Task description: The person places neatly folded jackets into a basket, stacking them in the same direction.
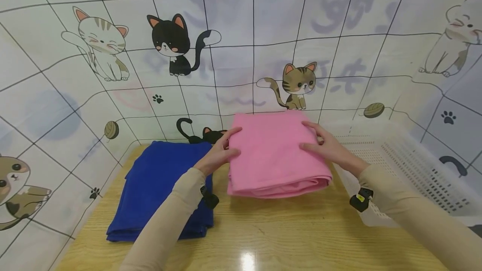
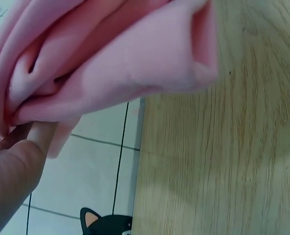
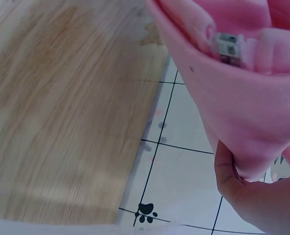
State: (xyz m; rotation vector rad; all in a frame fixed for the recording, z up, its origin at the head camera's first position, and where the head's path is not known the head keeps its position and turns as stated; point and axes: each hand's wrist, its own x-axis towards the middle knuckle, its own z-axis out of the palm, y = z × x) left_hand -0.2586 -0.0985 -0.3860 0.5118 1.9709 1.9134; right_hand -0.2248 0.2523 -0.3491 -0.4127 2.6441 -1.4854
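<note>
A folded pink garment (image 1: 273, 154) is held up over the wooden table between both hands. My left hand (image 1: 216, 156) grips its left edge, fingertips and thumb on the upper face. On the opposite edge, my right hand (image 1: 333, 149) pinches the fabric in the same manner. Rolled layers of the pink garment (image 2: 135, 54) show at its near end in the left wrist view. From the right wrist, a small white label (image 3: 228, 46) is visible inside the folds. Left of it, a folded blue garment (image 1: 165, 179) lies flat on the table, partly behind my left forearm.
A white perforated plastic basket (image 1: 370, 216) stands on the right, partly covered by my right forearm. The wooden table (image 1: 286, 237) meets a white cat-print backdrop (image 1: 241, 66) at the back and left.
</note>
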